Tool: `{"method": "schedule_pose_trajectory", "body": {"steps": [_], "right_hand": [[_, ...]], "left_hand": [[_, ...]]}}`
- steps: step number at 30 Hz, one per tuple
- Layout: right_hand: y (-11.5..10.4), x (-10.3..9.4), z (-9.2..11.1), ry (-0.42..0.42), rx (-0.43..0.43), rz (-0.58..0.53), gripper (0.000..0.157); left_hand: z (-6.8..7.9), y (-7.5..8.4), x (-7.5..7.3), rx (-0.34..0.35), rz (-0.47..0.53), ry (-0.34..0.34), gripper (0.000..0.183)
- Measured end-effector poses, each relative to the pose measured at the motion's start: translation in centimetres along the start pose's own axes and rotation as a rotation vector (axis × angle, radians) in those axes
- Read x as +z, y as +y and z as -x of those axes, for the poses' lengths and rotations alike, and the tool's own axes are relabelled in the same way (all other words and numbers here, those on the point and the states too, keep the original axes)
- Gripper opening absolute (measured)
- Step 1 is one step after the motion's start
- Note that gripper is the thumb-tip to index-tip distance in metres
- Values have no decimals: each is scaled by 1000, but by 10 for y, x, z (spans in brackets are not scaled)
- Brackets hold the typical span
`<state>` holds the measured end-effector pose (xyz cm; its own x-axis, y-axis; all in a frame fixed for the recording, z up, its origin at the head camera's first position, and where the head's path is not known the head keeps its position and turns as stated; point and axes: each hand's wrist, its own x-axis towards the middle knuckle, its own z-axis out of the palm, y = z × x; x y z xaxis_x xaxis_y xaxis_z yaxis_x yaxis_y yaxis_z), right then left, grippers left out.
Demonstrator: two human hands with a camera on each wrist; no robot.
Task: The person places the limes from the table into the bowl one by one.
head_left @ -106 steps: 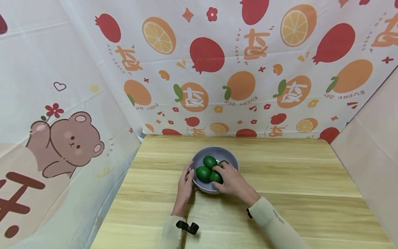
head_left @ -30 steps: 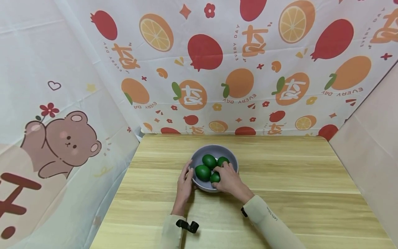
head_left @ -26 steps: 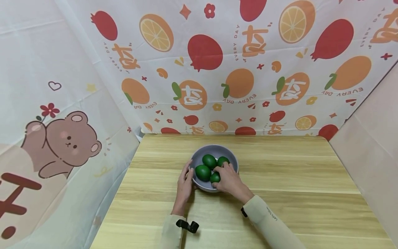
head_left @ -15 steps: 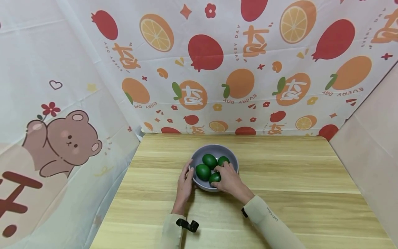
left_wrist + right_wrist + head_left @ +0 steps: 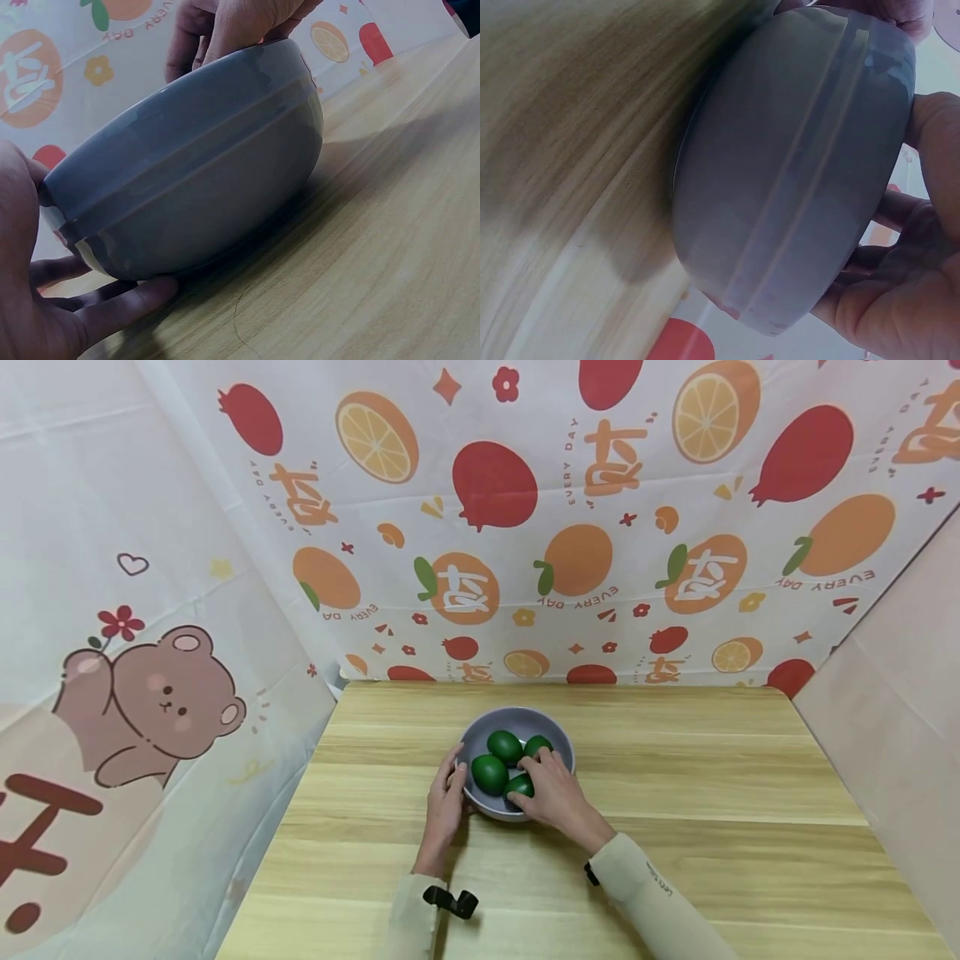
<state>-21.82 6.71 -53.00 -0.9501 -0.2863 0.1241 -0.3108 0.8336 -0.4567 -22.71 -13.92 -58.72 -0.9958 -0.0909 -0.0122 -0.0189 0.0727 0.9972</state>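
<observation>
A grey-purple bowl stands on the wooden table, with several smooth, dark green, egg-shaped fruits inside. My left hand holds the bowl's left side, thumb at the rim; in the left wrist view, fingers of that hand reach under the bowl's curved wall. Reaching in from the right, my right hand has its thumb and curled fingers around the nearest green fruit, partly covering it. Another green fruit lies just beyond those fingers. Two more, a rear green fruit and a left green fruit, sit beside them.
The light wooden table extends on both sides of the bowl. A fruit-patterned cloth hangs behind it, and a bear-printed cloth is on the left. A plain pale panel borders the right side.
The nearest fruit has shifted slightly left and turned under my right hand, whose thumb now lies higher over it. The right-rear fruit shows more than at first. My left hand stays on the bowl.
</observation>
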Motion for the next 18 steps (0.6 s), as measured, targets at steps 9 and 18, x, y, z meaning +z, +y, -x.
{"method": "schedule_pose_trajectory", "body": {"steps": [9,18], "right_hand": [[1,-3,2,53,-53,17,44],[1,-10,1,129,-105,2,35]], "left_hand": [[1,-2,4,39,-85,42,40],[0,3,3,132,-171,113,36]]}}
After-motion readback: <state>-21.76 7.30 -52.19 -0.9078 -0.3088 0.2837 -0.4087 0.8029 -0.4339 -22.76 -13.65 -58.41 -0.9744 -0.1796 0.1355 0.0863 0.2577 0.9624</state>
